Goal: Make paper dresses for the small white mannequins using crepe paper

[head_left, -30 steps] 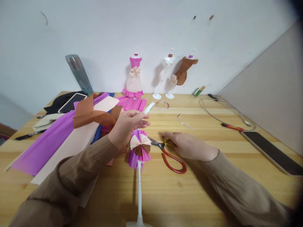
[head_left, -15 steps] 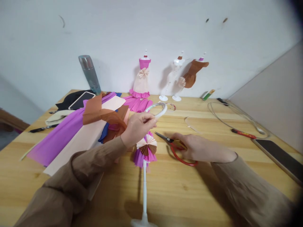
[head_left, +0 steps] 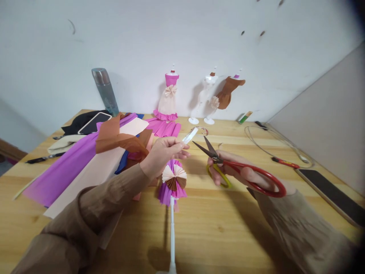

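Observation:
My left hand (head_left: 164,154) is pinched on a white tape roll (head_left: 190,135), held edge-on above the table. My right hand (head_left: 242,173) grips red-handled scissors (head_left: 242,169) with their blades apart, the tips pointing left toward the roll. Just below my left hand stands a small mannequin on a white stand (head_left: 172,232), dressed in a purple pleated paper skirt with a beige and brown fan (head_left: 173,177).
Purple, beige, brown and blue paper sheets (head_left: 85,160) lie at the left. Three dressed mannequins (head_left: 168,97) stand by the wall beside a grey bottle (head_left: 105,91). A phone (head_left: 332,196), a cable (head_left: 273,146) and a red tool (head_left: 285,163) lie at the right.
My right hand has lifted the scissors off the table and parted their blades. The tape roll in my left hand has turned edge-on.

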`<state>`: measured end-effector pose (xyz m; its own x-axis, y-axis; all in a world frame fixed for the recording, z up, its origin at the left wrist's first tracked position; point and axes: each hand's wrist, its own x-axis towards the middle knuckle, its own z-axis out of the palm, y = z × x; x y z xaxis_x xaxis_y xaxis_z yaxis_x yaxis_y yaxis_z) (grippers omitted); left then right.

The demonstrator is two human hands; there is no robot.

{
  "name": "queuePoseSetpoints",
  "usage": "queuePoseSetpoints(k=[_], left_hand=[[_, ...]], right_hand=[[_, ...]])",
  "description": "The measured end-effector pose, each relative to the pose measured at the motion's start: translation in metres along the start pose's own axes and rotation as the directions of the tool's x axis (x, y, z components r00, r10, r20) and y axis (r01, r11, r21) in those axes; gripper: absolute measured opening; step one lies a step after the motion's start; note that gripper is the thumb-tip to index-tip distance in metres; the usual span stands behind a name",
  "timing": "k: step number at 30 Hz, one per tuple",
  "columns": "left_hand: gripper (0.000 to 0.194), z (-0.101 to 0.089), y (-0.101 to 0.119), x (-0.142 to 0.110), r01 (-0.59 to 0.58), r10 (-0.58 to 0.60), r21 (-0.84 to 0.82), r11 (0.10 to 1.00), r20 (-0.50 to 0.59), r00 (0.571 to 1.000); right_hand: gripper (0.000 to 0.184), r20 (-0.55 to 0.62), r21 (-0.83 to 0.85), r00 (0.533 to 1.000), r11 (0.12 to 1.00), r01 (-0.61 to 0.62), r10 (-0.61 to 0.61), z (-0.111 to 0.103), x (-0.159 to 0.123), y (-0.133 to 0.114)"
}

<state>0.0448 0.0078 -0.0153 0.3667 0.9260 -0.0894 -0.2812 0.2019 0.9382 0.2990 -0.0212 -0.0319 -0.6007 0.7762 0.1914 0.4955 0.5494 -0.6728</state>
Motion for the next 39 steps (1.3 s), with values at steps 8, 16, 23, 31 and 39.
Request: queuePoseSetpoints(k=[8,16,23,31,39], left_hand=[[0.015,0.001,-0.006,0.001,-0.046,0.038,0.115,0.992,0.068,0.997],[0.014,0.004,-0.007,-0.001,-0.07,0.049,0.217,0.974,0.099,0.994],[0.016,0.005,-0.007,-0.003,-0.092,0.082,0.262,0.961,0.051,0.995],[0.018,0.005,-0.005,-0.004,-0.132,0.121,0.318,0.939,0.055,0.991],[0.019,0.006,-0.004,-0.001,-0.063,0.069,0.274,0.96,-0.012,0.998]], right_hand=[[0.056,0.252,0.691,0.968,0.698,-0.187,0.011,0.007,0.007,-0.019],[0.05,0.156,0.727,0.988,0.677,-0.118,0.005,0.021,0.009,-0.005],[0.045,0.024,0.458,0.992,0.881,-0.118,0.12,0.031,0.011,-0.02],[0.039,-0.011,0.423,0.969,0.88,-0.217,0.245,0.041,0.014,-0.027],[0.033,-0.101,0.185,0.965,0.957,-0.223,0.244,0.046,0.014,-0.017]])
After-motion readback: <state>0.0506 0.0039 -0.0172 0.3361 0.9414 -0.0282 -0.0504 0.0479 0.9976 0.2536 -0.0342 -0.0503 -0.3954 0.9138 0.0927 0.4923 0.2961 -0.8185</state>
